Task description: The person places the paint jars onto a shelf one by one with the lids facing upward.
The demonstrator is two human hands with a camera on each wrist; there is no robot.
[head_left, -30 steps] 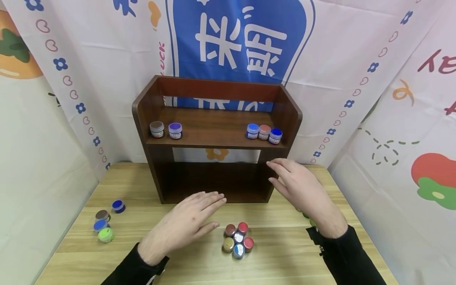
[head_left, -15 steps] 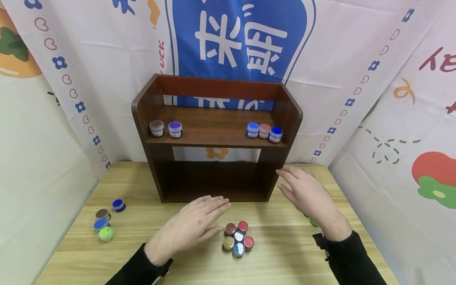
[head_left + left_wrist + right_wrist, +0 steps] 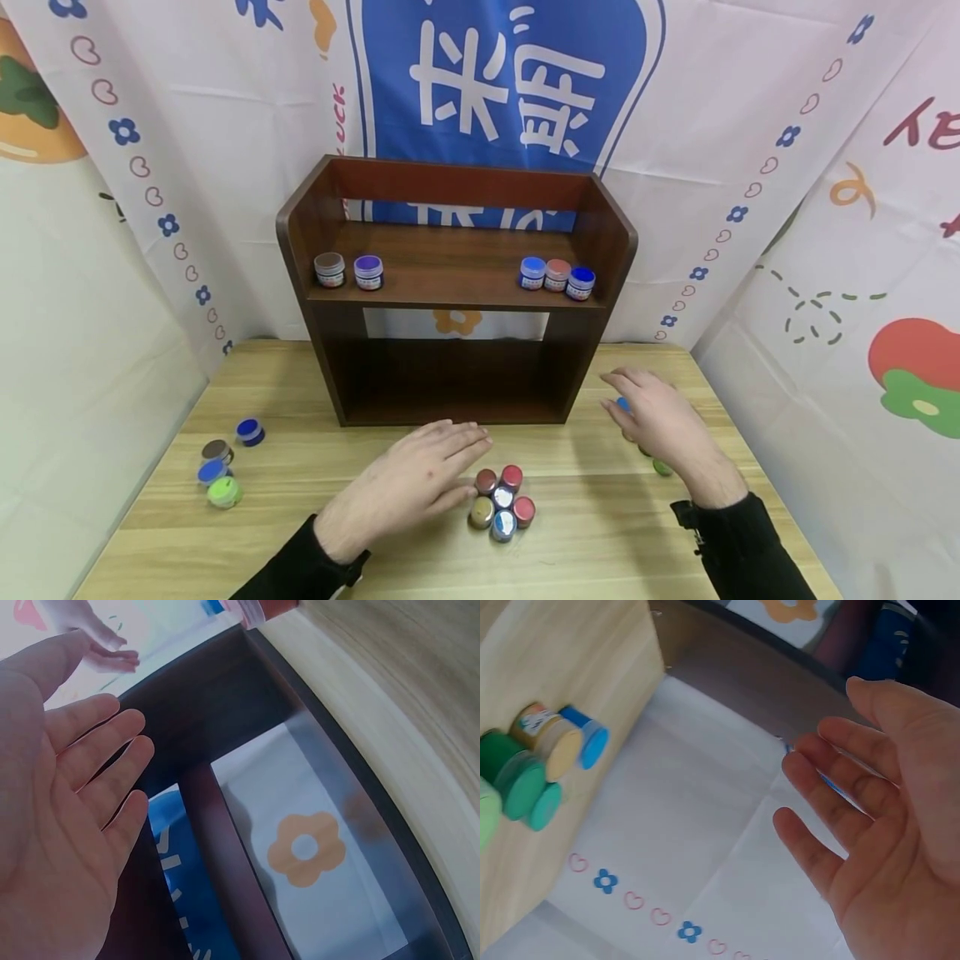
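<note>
My left hand (image 3: 408, 475) hovers palm down, fingers straight and holding nothing, just left of a tight cluster of small paint jars, among them a gold-lidded jar (image 3: 482, 512) and a red-lidded jar (image 3: 524, 511). In the left wrist view its bare palm (image 3: 52, 825) shows. My right hand (image 3: 660, 417), also with nothing in it, is over another group of jars at the right and partly hides them. A blue-lidded jar (image 3: 623, 404) and a green jar (image 3: 662, 467) peek out. The right wrist view shows a yellow jar (image 3: 559, 746) and a green-lidded jar (image 3: 521, 787) there, beyond its relaxed fingers.
A dark brown two-tier shelf (image 3: 442, 293) stands at the back. On its upper tier sit a brown-lidded jar (image 3: 330, 272) and a purple-lidded jar (image 3: 369, 273) at left, three jars at right. Several more jars, one a lime-lidded jar (image 3: 224, 492), stand on the table's left.
My right hand has drawn away from the shelf's right side, toward the table's right, uncovering a blue lid. The left hand has shifted slightly right, toward the jar cluster.
</note>
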